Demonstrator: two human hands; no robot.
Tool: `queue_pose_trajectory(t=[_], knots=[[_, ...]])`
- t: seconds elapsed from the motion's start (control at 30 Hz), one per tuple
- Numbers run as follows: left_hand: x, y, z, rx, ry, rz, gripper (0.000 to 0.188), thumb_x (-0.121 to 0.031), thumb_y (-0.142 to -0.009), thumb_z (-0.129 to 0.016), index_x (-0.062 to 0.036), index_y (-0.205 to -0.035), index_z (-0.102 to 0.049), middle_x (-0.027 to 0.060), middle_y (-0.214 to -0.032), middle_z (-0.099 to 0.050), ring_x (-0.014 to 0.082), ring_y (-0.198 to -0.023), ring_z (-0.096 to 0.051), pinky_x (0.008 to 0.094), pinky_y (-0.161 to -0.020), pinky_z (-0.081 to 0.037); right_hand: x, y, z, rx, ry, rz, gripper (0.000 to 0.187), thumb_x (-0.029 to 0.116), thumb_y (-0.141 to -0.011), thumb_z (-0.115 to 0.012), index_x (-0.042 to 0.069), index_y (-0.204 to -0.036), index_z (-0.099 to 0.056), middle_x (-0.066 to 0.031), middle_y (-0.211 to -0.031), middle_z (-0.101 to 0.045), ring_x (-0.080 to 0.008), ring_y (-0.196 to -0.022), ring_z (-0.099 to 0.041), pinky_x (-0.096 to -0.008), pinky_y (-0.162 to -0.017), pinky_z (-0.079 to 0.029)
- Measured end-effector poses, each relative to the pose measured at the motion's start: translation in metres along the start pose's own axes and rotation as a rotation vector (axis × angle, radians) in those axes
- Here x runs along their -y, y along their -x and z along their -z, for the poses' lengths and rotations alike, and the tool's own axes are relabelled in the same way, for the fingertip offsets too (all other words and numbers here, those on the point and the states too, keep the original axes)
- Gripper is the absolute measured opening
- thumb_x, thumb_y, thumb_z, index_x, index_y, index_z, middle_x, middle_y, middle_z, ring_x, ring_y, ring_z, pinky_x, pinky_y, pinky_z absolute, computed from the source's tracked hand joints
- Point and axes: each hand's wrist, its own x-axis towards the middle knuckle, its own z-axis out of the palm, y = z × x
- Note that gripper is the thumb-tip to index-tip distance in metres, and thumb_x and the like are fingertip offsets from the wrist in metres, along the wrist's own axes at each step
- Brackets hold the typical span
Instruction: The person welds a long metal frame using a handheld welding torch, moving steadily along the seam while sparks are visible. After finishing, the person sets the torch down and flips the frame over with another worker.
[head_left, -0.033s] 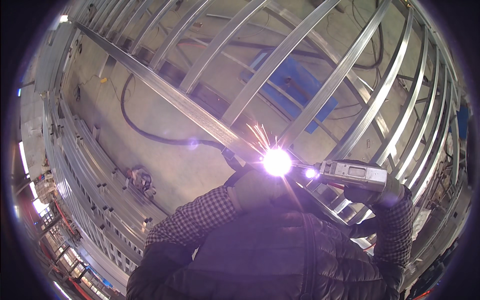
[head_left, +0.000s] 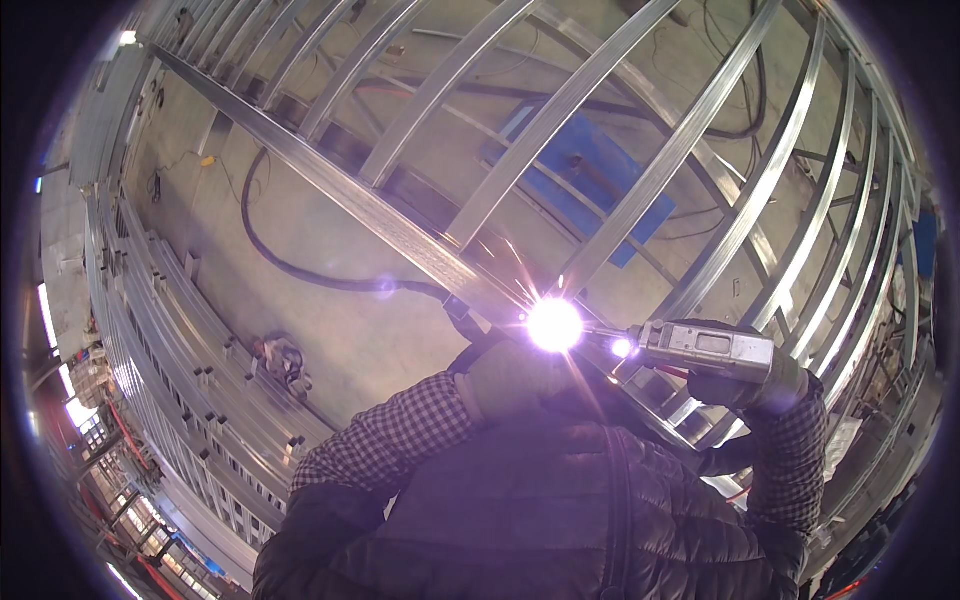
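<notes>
A blinding white arc glows where a metal frame (head_left: pixel 400 240) of long rails and many crossbars meets the tip of a silver welding gun (head_left: pixel 710 346). My right hand (head_left: pixel 785 388), gloved, is wrapped round the gun's body, its nozzle pointing left into the glare. Orange sparks spray up and left from the arc. Beside the arc, on its lower left, is my left hand (head_left: pixel 515 382) in a thick glove. Its fingers are lost in shadow and glare, so what it touches does not show. Checked cuffs cover both my wrists.
Stacked metal profiles (head_left: pixel 190 370) run along the left. A black cable (head_left: pixel 290 268) curves over the floor to the frame. Beneath the bars lies a blue panel (head_left: pixel 590 185). Some crumpled cloth-like thing (head_left: pixel 283 362) is near the stack, and a small yellow object (head_left: pixel 207 161) lies farther off.
The sparks have changed shape, now spreading more to the left. Both hands, the welding gun and the frame stay where they were.
</notes>
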Motion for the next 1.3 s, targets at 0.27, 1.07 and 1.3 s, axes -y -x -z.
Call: queue_pose_trajectory(t=[0.27,1.07,1.3], knots=[[-0.004,-0.004,0.008,0.288,-0.01,0.103,0.043,-0.041,-0.086,-0.074,-0.0224,-0.124,-0.069,0.0039,-0.117,-0.075,0.0288,-0.101,-0.074,0.0434,-0.085,-0.059,-0.012,0.007,-0.005,-0.036,0.295,0.119,0.039,0.01,-0.094,-0.077,-0.004,-0.129,-0.068,-0.0212,-0.126,-0.072,-0.0332,-0.113,-0.073,-0.0402,-0.094,-0.061],[-0.064,-0.025,-0.087,0.233,-0.101,-0.097,0.051,-0.048,-0.088,-0.071,-0.019,-0.13,-0.067,0.0062,-0.116,-0.075,0.0281,-0.104,-0.074,0.0456,-0.084,-0.057,-0.057,0.127,-0.014,-0.124,0.243,0.113,0.052,0.015,-0.094,-0.081,-0.003,-0.139,-0.063,-0.0192,-0.128,-0.071,-0.0284,-0.112,-0.072,-0.0372,-0.096,-0.058],[-0.079,-0.022,-0.106,0.198,-0.094,-0.047,0.052,-0.041,-0.084,-0.076,-0.0185,-0.13,-0.067,0.0065,-0.117,-0.074,0.0284,-0.105,-0.073,0.0457,-0.085,-0.057,-0.057,0.124,-0.006,-0.121,0.167,0.068,0.056,0.014,-0.09,-0.082,-0.004,-0.139,-0.063,-0.0176,-0.125,-0.075,-0.0268,-0.108,-0.074,-0.0353,-0.094,-0.059]])
